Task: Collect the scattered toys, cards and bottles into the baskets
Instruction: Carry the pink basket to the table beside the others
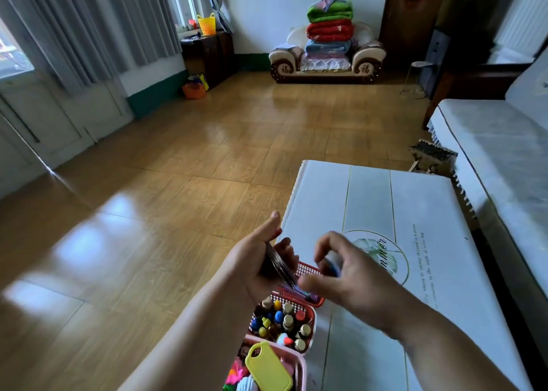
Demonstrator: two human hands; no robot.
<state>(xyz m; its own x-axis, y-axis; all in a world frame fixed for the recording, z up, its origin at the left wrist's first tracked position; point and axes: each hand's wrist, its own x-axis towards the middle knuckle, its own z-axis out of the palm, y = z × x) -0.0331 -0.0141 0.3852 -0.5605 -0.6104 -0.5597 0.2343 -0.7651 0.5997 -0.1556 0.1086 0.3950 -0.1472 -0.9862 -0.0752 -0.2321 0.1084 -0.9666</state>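
A stack of cards [278,264] sits edge-up in the left hand [261,260], which is curled closed around it, thumb raised above and fingers wrapped underneath. The stack hangs just over a small red mesh basket [308,269] that stands at the near left edge of a white-covered bench [415,201]. The right hand [347,275] is beside it, over the same basket, fingers bent and pinched loosely on a small blurred object that looks like a few cards or a small bottle; motion blur makes it impossible to say which. Nearer the viewer, touching the first basket, a second red basket [311,316] is packed with small upright bottles [287,321] with coloured caps. Nearest of all, a pink basket [301,361] holds toys [268,368], among them a yellow plastic piece and a pink flower shape. The rest of the bench top looks bare, and no loose items show on the wooden floor [178,183] nearby. Judging by this, the collecting seems nearly finished: bottles and toys are already sorted, and the cards in hand appear to be the last things to go in. Across the room, a yellow basket [206,24] stands on a dark cabinet [207,55].
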